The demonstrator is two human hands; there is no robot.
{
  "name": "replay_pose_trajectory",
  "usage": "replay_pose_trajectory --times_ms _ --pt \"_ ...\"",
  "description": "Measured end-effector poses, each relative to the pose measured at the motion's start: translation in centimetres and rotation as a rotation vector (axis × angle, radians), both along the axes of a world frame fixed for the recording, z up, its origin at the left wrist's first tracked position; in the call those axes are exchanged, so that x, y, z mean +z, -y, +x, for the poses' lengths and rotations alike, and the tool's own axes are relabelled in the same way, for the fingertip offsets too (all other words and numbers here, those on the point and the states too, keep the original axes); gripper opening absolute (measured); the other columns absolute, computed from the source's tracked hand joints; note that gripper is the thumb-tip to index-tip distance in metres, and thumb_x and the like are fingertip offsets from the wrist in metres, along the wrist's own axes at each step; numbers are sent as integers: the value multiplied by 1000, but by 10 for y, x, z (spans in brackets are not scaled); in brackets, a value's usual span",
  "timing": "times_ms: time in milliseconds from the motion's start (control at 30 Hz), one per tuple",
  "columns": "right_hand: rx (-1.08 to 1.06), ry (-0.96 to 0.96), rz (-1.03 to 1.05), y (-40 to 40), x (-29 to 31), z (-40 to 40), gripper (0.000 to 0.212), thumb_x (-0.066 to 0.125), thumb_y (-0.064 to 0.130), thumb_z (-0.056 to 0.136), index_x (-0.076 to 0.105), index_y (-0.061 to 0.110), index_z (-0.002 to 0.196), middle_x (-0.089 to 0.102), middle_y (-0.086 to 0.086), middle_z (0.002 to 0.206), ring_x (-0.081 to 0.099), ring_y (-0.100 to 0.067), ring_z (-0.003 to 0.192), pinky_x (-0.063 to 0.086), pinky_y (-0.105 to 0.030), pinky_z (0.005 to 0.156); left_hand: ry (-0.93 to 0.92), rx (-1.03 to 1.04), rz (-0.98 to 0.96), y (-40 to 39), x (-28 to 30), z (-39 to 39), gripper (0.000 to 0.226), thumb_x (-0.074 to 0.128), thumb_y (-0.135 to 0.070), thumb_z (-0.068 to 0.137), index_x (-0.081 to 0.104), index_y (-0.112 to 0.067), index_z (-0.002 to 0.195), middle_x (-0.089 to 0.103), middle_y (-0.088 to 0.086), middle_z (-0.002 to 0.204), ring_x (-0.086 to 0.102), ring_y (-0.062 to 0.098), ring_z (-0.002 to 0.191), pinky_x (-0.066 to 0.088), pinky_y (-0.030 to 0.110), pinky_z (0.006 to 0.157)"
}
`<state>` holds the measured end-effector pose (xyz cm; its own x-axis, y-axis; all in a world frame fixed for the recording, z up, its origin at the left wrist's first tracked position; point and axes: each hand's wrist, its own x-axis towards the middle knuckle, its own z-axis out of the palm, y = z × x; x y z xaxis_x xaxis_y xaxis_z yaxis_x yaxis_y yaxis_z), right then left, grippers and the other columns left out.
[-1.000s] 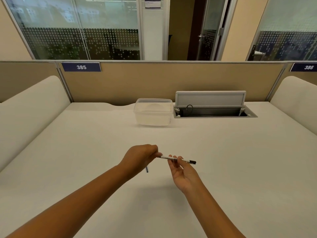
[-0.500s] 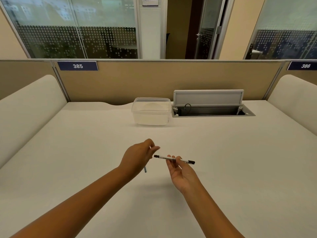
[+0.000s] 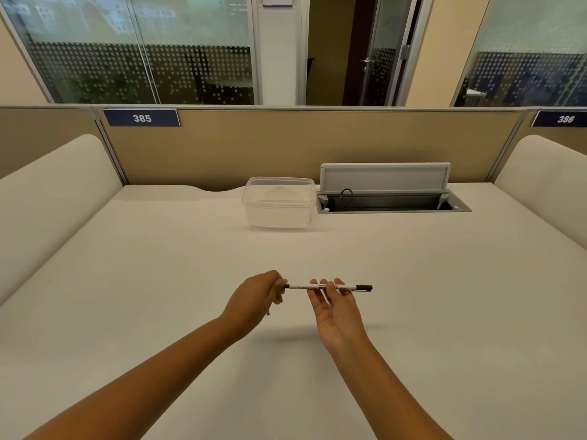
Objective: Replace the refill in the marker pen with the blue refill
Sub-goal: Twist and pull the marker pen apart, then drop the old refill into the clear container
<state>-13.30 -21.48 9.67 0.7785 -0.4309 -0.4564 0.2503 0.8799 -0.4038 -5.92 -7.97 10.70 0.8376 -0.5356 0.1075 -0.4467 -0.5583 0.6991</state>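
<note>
A thin white marker pen point(image 3: 346, 286) with a black cap on its right end lies level above the desk. My right hand point(image 3: 333, 308), palm up, holds its barrel between the fingertips. My left hand point(image 3: 257, 296) pinches the pen's dark left end with thumb and fingers. A small dark tip point(image 3: 268, 312) pokes out below my left hand; most of that thing is hidden, so I cannot tell whether it is the refill or whether it lies on the desk.
A clear plastic container point(image 3: 278, 203) stands at the back of the white desk point(image 3: 158, 281). To its right is an open cable tray point(image 3: 390, 203) with its lid up. Padded dividers flank the desk on both sides.
My left hand had come off the pen's left end half a second ago and has closed on it again. The pen has stayed level in my right hand.
</note>
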Motion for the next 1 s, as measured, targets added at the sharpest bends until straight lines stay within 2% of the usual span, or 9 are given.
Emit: replay_pose_trajectory --times_ms 100,200,367,433,633,733,833,900,1000 --pt "-17 6 -29 5 2 0 10 49 -1 92 51 9 91 58 -13 87 63 -28 85 58 -36 68 -135 12 -92 -1 2 0 16 46 -31 92 54 -21 82 67 -1 69 65 14 63 55 38 69" --pt "36 -12 -25 9 1 -1 9 48 0 92 52 7 89 59 -13 85 63 -27 83 58 -36 65 29 -71 134 0 2 -2 19 53 -40 87 49 -25 98 67 -4 81 63 11 67 52 31 65" --pt "98 -31 -33 16 4 0 13 46 -4 92 53 4 85 58 -14 84 66 -28 75 59 -37 58 297 -100 320 9 6 -6 29 33 -41 94 46 -21 79 67 3 77 57 20 64 43 31 58" --pt "114 -37 -52 26 6 1 13 45 -7 91 52 3 88 58 -15 85 63 -30 78 59 -37 54 295 -88 340 14 7 -9 32 31 -42 95 42 -20 74 67 5 73 57 21 63 38 30 55" --pt "195 -47 -125 49 11 8 13 49 -6 90 57 1 96 62 -16 88 70 -25 67 59 -36 51 -145 -33 58 31 20 -22 38 36 -34 95 41 -18 61 63 6 54 69 19 64 48 33 60" --pt "216 -48 -137 52 6 15 13 50 -5 89 58 1 96 64 -16 85 70 -24 66 59 -35 51 -376 -7 -76 37 25 -25 36 36 -31 96 42 -15 64 57 1 49 71 23 67 50 20 50" --pt "180 -3 -164 62 7 17 16 54 -10 83 57 4 89 70 -9 64 70 -19 56 59 -31 52 -648 49 -232 30 25 -24 35 36 -29 96 46 -12 68 55 0 41 71 22 63 53 23 47" --pt "15 19 -152 98 3 14 29 65 -10 61 51 7 81 67 -3 52 67 -14 49 58 -27 52 -849 110 -328 9 21 -19 35 37 -30 96 47 -10 68 53 1 41 71 25 62 54 25 46" --pt "-73 -103 -144 156 -5 0 13 49 -7 87 50 4 80 65 -8 72 66 -17 61 53 -27 85 -884 145 -291 -28 7 -13 36 37 -32 96 48 -9 70 60 4 46 72 27 69 55 28 48"
